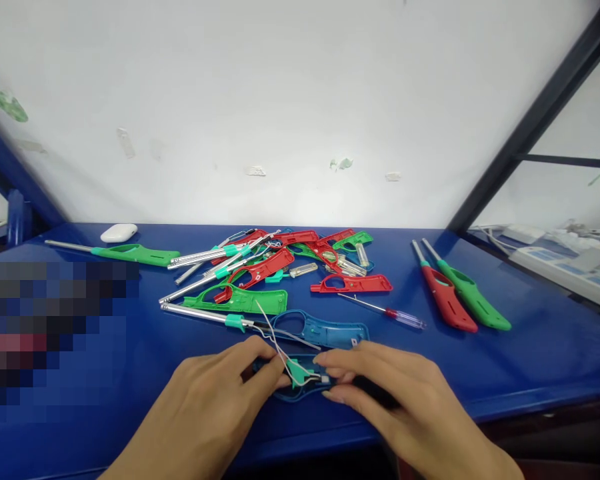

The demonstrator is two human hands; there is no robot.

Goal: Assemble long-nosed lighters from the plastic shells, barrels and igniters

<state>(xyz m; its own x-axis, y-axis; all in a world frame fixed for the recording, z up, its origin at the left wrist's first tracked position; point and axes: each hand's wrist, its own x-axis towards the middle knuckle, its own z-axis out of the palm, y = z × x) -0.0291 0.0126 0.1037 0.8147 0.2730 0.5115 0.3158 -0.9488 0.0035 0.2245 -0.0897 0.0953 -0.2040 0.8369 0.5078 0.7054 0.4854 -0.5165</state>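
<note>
My left hand and my right hand meet over a blue lighter shell half lying near the table's front edge. Their fingertips pinch a small green inner part with thin white wires curling up from it. Both hands have their fingers pressed together on that part. Just behind lies another blue shell half with a metal tube and green collar pointing left.
On the blue table, a pile of red and green shell halves and metal tubes sits behind. A small screwdriver lies right of centre. Two assembled lighters, red and green, lie right. A green lighter and white case sit left.
</note>
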